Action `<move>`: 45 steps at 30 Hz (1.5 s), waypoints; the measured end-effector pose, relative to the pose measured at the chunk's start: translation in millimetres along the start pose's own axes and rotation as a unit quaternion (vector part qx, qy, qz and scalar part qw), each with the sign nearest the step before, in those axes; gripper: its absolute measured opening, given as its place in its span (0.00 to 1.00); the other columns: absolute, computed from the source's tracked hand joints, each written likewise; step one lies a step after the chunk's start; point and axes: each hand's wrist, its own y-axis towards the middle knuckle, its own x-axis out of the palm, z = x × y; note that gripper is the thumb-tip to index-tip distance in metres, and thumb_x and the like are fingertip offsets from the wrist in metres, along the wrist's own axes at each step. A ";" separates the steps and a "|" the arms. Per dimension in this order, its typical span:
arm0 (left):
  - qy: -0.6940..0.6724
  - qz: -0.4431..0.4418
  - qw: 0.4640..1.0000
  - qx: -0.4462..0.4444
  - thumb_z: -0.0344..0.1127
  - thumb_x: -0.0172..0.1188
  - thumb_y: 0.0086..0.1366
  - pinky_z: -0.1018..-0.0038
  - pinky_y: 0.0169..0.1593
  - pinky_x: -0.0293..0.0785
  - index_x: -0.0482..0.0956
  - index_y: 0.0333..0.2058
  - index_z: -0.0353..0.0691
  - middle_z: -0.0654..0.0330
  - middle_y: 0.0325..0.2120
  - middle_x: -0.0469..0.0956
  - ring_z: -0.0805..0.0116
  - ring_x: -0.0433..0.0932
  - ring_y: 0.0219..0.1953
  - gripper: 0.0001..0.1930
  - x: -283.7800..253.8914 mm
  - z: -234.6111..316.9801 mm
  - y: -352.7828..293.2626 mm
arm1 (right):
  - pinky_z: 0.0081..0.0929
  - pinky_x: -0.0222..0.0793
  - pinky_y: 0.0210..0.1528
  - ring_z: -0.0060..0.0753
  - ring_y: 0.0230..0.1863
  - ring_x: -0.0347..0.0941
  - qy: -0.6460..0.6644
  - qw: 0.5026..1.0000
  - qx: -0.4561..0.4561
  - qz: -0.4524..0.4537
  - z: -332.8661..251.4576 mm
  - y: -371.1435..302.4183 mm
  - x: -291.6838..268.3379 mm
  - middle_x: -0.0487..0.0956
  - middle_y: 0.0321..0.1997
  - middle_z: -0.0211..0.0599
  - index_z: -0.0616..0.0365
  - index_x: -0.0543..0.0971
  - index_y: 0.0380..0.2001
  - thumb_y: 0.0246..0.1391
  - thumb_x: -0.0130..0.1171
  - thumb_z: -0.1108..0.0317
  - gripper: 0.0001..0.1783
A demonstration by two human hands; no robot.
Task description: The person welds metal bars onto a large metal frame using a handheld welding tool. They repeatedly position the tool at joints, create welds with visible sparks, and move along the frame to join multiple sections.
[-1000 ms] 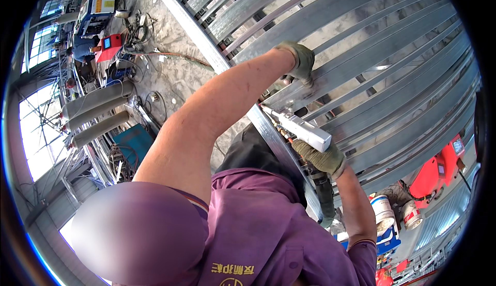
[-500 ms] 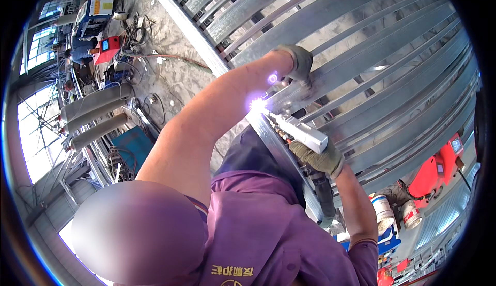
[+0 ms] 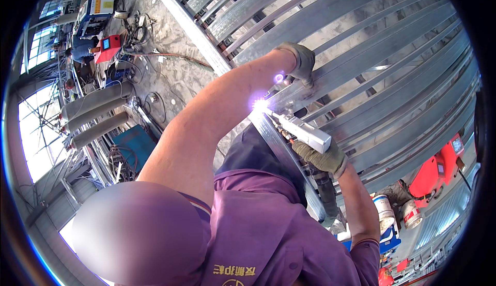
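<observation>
The gloved right hand (image 3: pixel 321 158), between 3 and 4 o'clock from centre, grips a white torch (image 3: pixel 309 135) whose nozzle points towards 10 o'clock, at a violet-white flash (image 3: pixel 261 104) where a grey bar (image 3: pixel 333 77) meets the rail (image 3: pixel 275 141). At 1 o'clock, the gloved left hand (image 3: pixel 301 64) bends its fingers down to the bar; whether they close on it, I cannot tell.

Your right glove (image 3: pixel 323 158) looks of matt, rough cloth, your shirt (image 3: pixel 253 224) of matt cloth. Your torch (image 3: pixel 309 135) is smooth, the bars (image 3: pixel 372 38) are softly glossy metal, the floor (image 3: pixel 170 33) at left looks rough.
</observation>
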 end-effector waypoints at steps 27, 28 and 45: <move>0.027 -0.006 1.000 0.007 0.49 0.74 0.68 0.62 0.36 0.92 0.86 0.55 0.40 0.54 0.34 0.88 0.60 0.92 0.30 0.23 -3.2 -5.0 3.2 | 0.32 0.83 0.61 0.33 0.60 0.88 0.028 0.999 0.034 -0.007 7.5 -1.4 -0.2 0.91 0.59 0.40 0.55 0.86 0.61 0.62 0.80 0.58 0.27; 0.029 -0.007 1.000 0.008 0.49 0.74 0.68 0.61 0.36 0.92 0.86 0.55 0.40 0.54 0.34 0.89 0.60 0.92 0.30 0.23 -2.8 -5.7 4.2 | 0.32 0.83 0.61 0.33 0.60 0.88 0.029 0.999 0.034 -0.005 7.5 -1.5 -0.1 0.91 0.59 0.40 0.55 0.86 0.61 0.62 0.80 0.58 0.28; 0.025 0.006 1.000 0.015 0.49 0.74 0.68 0.61 0.36 0.92 0.86 0.55 0.41 0.54 0.33 0.89 0.60 0.92 0.31 0.23 -3.7 -6.3 -1.2 | 0.31 0.84 0.61 0.34 0.60 0.87 0.042 0.998 0.044 -0.022 -1.4 -3.8 -3.7 0.90 0.59 0.38 0.56 0.84 0.63 0.64 0.79 0.57 0.28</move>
